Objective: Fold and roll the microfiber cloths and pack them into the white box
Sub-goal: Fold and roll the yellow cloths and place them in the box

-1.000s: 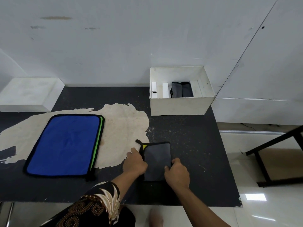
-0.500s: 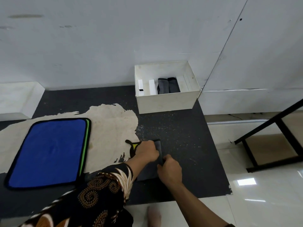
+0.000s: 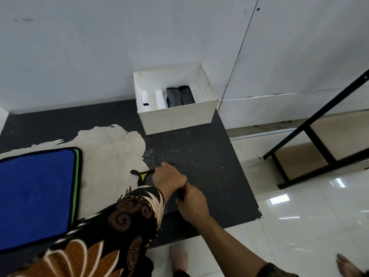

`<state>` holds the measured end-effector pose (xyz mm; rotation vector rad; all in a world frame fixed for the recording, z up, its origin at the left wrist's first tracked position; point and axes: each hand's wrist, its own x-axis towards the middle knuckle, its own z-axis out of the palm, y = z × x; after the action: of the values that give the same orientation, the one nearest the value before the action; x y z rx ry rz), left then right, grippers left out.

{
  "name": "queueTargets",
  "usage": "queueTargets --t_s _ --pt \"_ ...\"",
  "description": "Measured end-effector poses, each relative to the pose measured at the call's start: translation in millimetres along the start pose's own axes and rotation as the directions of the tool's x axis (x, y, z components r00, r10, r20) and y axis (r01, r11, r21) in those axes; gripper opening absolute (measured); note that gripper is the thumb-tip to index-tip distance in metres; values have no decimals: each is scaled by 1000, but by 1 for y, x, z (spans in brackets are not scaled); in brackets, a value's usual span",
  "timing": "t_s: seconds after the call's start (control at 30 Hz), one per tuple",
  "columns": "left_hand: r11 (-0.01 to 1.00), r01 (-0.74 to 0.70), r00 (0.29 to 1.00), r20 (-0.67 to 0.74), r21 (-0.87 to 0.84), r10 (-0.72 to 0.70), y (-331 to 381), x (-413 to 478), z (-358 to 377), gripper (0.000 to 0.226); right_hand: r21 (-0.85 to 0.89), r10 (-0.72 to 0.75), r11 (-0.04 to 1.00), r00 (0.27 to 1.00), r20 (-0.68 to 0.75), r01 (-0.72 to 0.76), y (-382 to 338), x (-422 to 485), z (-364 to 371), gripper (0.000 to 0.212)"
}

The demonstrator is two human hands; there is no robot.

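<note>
A batik sleeve [image 3: 129,216], brown swirls on black, covers the left forearm. The right hand [image 3: 191,203] curls its fingers round a dark edge of the folded grey cloth [image 3: 148,179], which lies flat near the front of the surface [image 3: 199,156]. The left hand [image 3: 169,177] rests knuckles-up on the same cloth, touching the right; whether its bent fingers grasp a fold cannot be told. A yellow corner and a black loop poke out at the cloth's left.

Further left lies a plush, rectangular blue cloth [image 3: 36,196] with black piping and a green cloth [image 3: 77,176] edge beneath. The surface is black and speckled, with a pale worn patch. At the back, the straight-walled white box [image 3: 175,118] holds two grey rolled cloths [image 3: 173,96] side by side.
</note>
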<state>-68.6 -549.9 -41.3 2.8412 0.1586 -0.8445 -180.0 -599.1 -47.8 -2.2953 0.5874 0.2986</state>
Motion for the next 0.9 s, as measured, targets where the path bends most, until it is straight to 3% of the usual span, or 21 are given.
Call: queueTargets --t_s 0.17,0.3,0.53,0.9 --pt "1000 11 999 -44 -17 -12 3 -1 3 65 -61 5 998 998 58 -1 3 -5 2 35" --pt "1000 -4 996 -90 7 5 2 3 3 54 -52 14 999 1000 27 -13 2 -6 5 27" --pt "1000 -3 1000 1 -29 3 1 0 5 77 7 21 1000 1000 -19 -21 -3 -9 8 25" --pt "999 -5 996 -88 43 9 -4 3 4 56 12 18 1000 1000 -5 -18 -7 -11 4 33"
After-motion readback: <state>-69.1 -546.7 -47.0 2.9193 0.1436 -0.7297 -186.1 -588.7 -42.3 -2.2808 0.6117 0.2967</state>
